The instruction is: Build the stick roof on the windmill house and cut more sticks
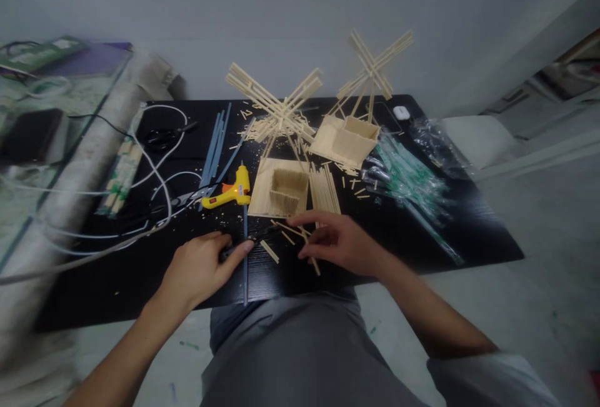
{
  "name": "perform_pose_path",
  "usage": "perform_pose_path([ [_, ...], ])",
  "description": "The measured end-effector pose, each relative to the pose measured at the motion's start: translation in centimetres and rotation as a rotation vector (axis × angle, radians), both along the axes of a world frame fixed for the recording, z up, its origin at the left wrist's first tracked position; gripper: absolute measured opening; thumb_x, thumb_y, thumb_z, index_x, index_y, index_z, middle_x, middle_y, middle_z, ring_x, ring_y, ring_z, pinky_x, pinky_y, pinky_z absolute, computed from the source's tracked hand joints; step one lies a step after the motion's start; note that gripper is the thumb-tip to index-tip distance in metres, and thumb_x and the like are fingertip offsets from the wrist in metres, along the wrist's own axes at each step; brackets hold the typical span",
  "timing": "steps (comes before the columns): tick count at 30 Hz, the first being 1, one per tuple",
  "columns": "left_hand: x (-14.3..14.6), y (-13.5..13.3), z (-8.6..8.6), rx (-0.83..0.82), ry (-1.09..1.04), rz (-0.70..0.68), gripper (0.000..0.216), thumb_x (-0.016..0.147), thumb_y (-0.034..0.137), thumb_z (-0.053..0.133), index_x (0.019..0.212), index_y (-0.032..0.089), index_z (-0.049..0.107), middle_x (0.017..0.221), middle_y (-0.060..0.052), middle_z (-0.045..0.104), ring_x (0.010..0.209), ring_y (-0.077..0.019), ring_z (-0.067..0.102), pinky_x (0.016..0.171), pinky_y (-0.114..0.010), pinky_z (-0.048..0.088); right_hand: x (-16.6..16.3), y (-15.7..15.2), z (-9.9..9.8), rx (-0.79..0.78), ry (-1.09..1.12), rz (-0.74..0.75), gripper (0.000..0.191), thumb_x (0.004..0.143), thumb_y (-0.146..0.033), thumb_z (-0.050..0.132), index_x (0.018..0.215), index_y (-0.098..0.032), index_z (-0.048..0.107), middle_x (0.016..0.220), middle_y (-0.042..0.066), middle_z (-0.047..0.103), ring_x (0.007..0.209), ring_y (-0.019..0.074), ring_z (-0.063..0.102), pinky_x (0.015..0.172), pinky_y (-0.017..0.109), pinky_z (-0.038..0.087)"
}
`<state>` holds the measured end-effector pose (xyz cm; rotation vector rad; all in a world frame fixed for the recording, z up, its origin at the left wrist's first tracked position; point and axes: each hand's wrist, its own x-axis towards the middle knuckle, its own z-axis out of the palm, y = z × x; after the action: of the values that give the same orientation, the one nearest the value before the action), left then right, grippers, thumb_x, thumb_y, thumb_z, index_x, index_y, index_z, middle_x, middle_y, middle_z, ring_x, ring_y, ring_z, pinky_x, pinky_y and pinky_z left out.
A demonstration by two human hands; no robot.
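My left hand (199, 266) is closed around the handles of dark pliers (263, 234), its thumb laid along them. The pliers point right, low over the black table. Beside their tip, my right hand (340, 244) pinches a thin wooden stick (315, 263) that slants down toward me. Its index finger reaches left over other loose sticks. A few short cut sticks (269, 251) lie between the two hands. Just beyond them stands a stick-built windmill model (255, 191) with a square base, an open box and crossed blades (281, 113). A row of sticks (325, 188) lies along its right side.
A second windmill model (340, 141) stands behind to the right. The yellow glue gun (229, 191) lies left of the front base, near blue-grey strips (215, 147). White cable (162, 182) loops across the left side. Plastic-wrapped green packaging (412, 175) lies right; offcuts are scattered about.
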<state>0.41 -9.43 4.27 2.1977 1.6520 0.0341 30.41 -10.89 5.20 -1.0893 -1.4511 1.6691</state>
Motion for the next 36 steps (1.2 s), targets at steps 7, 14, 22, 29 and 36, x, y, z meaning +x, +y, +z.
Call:
perform_pose_path([
  [7,-1.1,0.3,-1.0,0.042,-0.320,0.166,0.060,0.100,0.061,0.035,0.059,0.021,0.056,0.058,-0.002,0.061,0.058,-0.0182,0.057,0.063,-0.031,0.040,8.6,3.1,-1.4,0.185,-0.470,-0.458,0.048,0.081,-0.023,0.075,0.128,-0.020,0.069,0.104,0.008,0.081,0.078,0.0224,0.081,0.072,0.035,0.065],
  [14,-1.2,-0.2,-1.6,0.083,-0.379,0.243,0.059,0.099,0.059,0.038,0.061,0.021,0.059,0.057,-0.001,0.059,0.056,-0.0170,0.055,0.061,-0.030,0.039,6.9,2.8,-1.8,0.305,-0.549,-0.601,0.039,0.078,-0.040,0.084,0.109,-0.021,0.071,0.098,0.007,0.078,0.075,0.0232,0.079,0.070,0.037,0.064],
  [22,-0.9,-0.3,-1.8,0.083,-0.361,0.218,0.054,0.099,0.056,0.040,0.062,0.020,0.058,0.060,-0.002,0.058,0.059,-0.0172,0.055,0.062,-0.030,0.038,-1.2,0.6,-2.7,0.341,-0.377,-0.264,0.025,0.085,-0.023,0.083,0.109,-0.023,0.075,0.103,0.004,0.074,0.079,0.0153,0.074,0.072,0.029,0.063],
  [29,-0.8,-0.7,-2.0,0.048,-0.311,0.225,0.051,0.097,0.060,0.043,0.069,0.021,0.060,0.065,-0.002,0.063,0.063,-0.0189,0.059,0.064,-0.031,0.037,-5.1,0.8,-4.9,0.537,-0.506,-0.113,0.037,0.089,-0.011,0.079,0.123,-0.024,0.070,0.119,0.007,0.067,0.096,0.0186,0.072,0.093,0.040,0.063],
  [36,-0.6,-0.3,-2.0,0.012,-0.245,0.250,0.055,0.096,0.065,0.040,0.071,0.021,0.061,0.067,-0.003,0.064,0.067,-0.0216,0.061,0.064,-0.031,0.035,-4.5,0.2,-4.4,0.632,-0.518,-0.182,0.015,0.099,-0.013,0.067,0.110,-0.022,0.072,0.111,0.006,0.072,0.104,0.0200,0.072,0.095,0.037,0.061],
])
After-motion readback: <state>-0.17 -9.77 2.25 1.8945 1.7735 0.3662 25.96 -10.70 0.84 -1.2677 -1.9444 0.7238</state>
